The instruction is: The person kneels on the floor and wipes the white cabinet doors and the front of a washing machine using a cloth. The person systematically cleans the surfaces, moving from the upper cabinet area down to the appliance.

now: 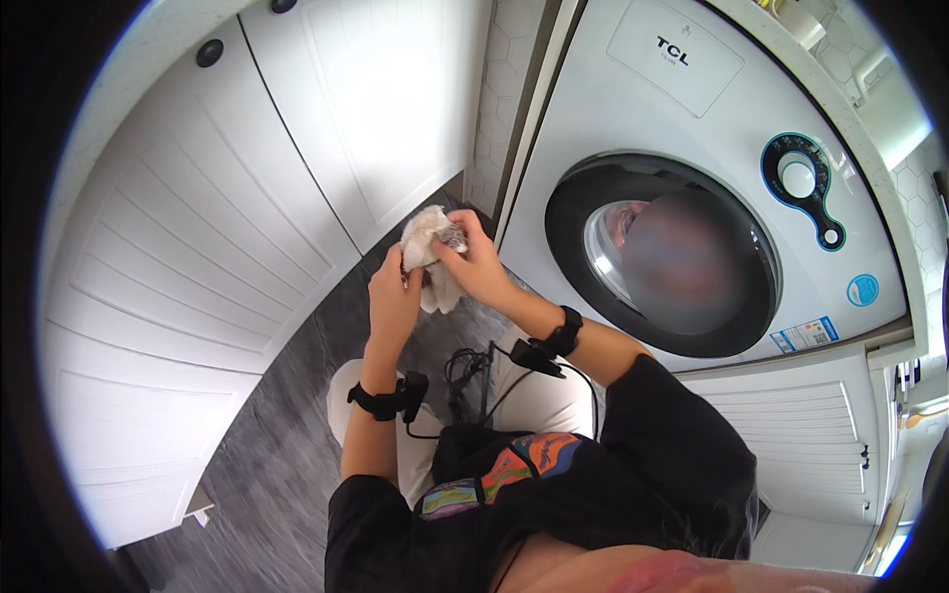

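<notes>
A small off-white fuzzy fabric item (424, 236) with grey-brown patches is gripped between both my hands, above the dark floor near the cabinet corner. My left hand (393, 293) pinches its lower left edge between thumb and fingers. On the other side, my right hand (478, 259) holds its upper right part, thumb on top and fingers behind. Pale rounded ends (442, 291) show just below the item; I cannot tell whether they belong to it. Much of the fabric's underside is hidden by my fingers.
At right stands a white TCL washing machine (593, 96), its round dark-rimmed door (571, 200) shut. White panelled cabinets (200, 222) with black knobs line the left. Cables (467, 374) run from my black wrist straps across my lap. Grey wood-look flooring (274, 474) lies below.
</notes>
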`<action>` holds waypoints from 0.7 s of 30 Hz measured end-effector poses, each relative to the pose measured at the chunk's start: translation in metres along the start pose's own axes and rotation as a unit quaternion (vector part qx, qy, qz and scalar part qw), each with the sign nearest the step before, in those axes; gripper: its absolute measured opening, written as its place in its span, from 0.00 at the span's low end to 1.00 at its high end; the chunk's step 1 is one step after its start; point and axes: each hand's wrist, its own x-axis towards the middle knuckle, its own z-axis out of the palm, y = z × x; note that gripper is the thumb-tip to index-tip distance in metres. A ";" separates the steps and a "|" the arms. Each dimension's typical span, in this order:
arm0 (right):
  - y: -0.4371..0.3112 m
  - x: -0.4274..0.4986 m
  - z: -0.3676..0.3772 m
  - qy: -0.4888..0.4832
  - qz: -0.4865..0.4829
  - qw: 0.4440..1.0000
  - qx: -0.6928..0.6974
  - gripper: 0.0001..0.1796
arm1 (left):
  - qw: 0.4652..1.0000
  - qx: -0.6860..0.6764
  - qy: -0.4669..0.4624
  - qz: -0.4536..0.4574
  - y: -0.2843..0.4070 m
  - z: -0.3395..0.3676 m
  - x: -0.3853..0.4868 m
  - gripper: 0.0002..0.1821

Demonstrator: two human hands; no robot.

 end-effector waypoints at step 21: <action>-0.013 0.035 -0.004 -0.017 -0.152 0.988 -0.010 0.19 | 0.952 0.280 0.101 0.075 0.035 -0.022 0.039 0.20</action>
